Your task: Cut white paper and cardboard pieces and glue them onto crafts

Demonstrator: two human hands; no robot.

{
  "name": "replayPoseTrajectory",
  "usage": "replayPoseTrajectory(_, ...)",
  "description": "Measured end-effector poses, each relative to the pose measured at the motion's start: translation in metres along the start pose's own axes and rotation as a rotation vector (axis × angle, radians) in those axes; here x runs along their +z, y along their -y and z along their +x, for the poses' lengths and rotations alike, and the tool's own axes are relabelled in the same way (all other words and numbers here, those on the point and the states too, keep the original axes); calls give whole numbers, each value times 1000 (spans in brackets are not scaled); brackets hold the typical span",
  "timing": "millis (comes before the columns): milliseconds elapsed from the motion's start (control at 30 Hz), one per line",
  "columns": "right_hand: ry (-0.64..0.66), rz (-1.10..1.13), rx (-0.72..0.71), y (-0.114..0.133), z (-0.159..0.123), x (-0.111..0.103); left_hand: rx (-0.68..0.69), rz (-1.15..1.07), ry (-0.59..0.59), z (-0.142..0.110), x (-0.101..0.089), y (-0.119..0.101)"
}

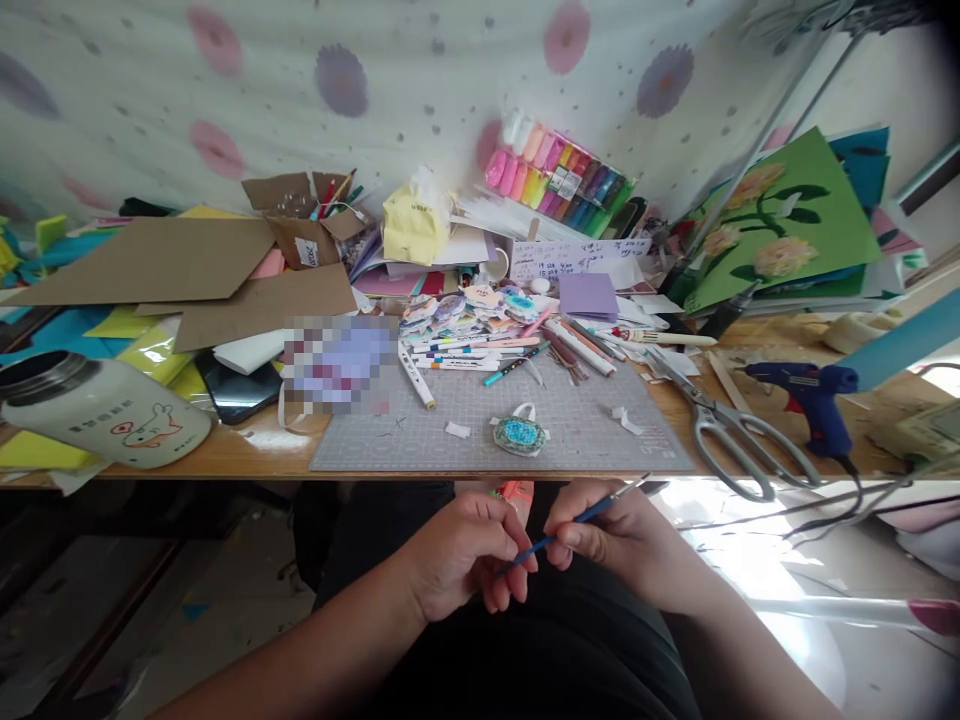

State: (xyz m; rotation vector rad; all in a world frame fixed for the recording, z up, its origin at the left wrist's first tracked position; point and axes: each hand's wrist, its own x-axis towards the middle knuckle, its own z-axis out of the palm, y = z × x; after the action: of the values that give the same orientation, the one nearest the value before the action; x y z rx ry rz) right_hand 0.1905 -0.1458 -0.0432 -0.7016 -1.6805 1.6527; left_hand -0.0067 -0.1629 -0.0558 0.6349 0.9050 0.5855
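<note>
Both my hands are held low over my lap, in front of the table's near edge. My right hand pinches a thin blue-handled tool with a metal tip pointing up and right. My left hand is curled, its fingertips closed on the lower end of that same blue tool. A small orange thing shows just behind my left hand; I cannot make out what it is. On the grey cutting mat above lies a small teal-and-white round piece.
Large scissors and a blue glue gun lie at the right of the wooden table. A white bottle lies at the left. Pens, stickers, cardboard, coloured paper and clay packs crowd the back.
</note>
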Motion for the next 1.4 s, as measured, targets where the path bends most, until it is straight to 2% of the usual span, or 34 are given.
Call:
replayPoseTrajectory(433, 50, -134, -49, 19, -16, 9, 56, 49, -6, -15, 18, 7)
replayPoseTrajectory(667, 39, -198, -93, 30, -26, 10, 73, 46, -6, -25, 27, 3)
replayPoseTrajectory(1000, 74, -220, -138, 23, -31, 18, 49, 33, -50, -25, 28, 13)
replayPoseTrajectory(1167, 56, -216, -110, 19, -28, 9, 76, 70, -83, -22, 24, 13)
replayPoseTrajectory(1400, 44, -134, -75, 11, -19, -8, 72, 139, -71, -12, 20, 0)
